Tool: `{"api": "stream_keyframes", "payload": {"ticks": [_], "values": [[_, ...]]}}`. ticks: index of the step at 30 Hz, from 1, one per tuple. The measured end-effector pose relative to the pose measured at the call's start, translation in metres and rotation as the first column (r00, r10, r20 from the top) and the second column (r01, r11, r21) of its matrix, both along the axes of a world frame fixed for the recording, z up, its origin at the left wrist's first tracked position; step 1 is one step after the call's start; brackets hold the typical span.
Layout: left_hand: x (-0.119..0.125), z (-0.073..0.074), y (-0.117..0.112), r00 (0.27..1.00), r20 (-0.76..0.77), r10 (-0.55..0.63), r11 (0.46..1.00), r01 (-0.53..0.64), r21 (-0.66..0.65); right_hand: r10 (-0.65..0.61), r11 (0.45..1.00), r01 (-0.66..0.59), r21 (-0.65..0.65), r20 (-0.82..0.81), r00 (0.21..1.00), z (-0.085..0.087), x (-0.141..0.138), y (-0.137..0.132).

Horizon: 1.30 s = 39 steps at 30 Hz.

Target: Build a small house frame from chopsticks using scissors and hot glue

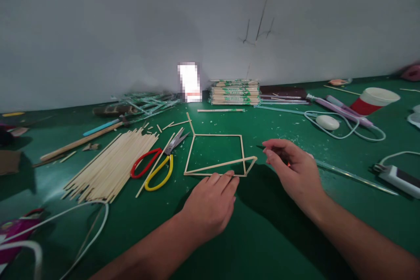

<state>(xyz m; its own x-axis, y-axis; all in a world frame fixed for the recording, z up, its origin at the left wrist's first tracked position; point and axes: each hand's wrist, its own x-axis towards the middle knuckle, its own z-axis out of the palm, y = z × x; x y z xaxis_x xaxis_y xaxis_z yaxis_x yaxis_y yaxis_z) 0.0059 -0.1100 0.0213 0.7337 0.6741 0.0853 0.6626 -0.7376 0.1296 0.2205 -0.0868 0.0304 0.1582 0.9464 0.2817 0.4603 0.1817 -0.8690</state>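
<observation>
A frame of thin wooden sticks (pixel 218 135) lies on the green table before me, a four-sided outline. One stick rises at its back left corner; a slanting stick meets a short raised one at the front right. My left hand (pixel 211 201) rests at the front side, its bent fingertips pressed on the front stick. Right of the frame, apart from it, my right hand (pixel 293 168) is closed with thumb and forefinger together. A thin dark point sticks out past those fingertips; the rest of that object is hidden. Scissors (pixel 169 151) with red and yellow handles lie left of the frame.
Loose wooden sticks (pixel 113 164) are spread at the left. Wrapped chopsticks (pixel 234 92) are stacked against the wall beside a bright blurred screen (pixel 189 81). To the right are a glue stick (pixel 357 178), a corded pink tool (pixel 339 109), a paper cup (pixel 374 101) and a power strip (pixel 402 180).
</observation>
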Motion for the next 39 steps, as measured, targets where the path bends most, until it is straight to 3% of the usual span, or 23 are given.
{"api": "stream_keyframes", "payload": {"ticks": [14,24,29,39], "values": [[-0.011,0.000,-0.002,0.995,0.075,-0.060,0.998,0.061,-0.022,0.156,0.979,-0.175,0.103,0.175,0.972,0.001,-0.001,0.000],[-0.010,0.000,-0.004,0.996,0.069,-0.065,0.998,0.065,-0.001,0.479,0.877,-0.469,-0.105,0.272,0.835,-0.019,-0.003,0.006],[-0.010,0.000,-0.005,0.995,0.072,-0.068,0.998,0.068,-0.005,0.487,0.871,-0.472,-0.135,0.371,0.791,-0.022,-0.004,0.006],[-0.009,0.002,-0.005,0.997,0.036,-0.063,0.998,0.064,-0.025,0.459,0.888,-0.415,-0.196,0.409,0.789,-0.012,-0.005,0.003]]}}
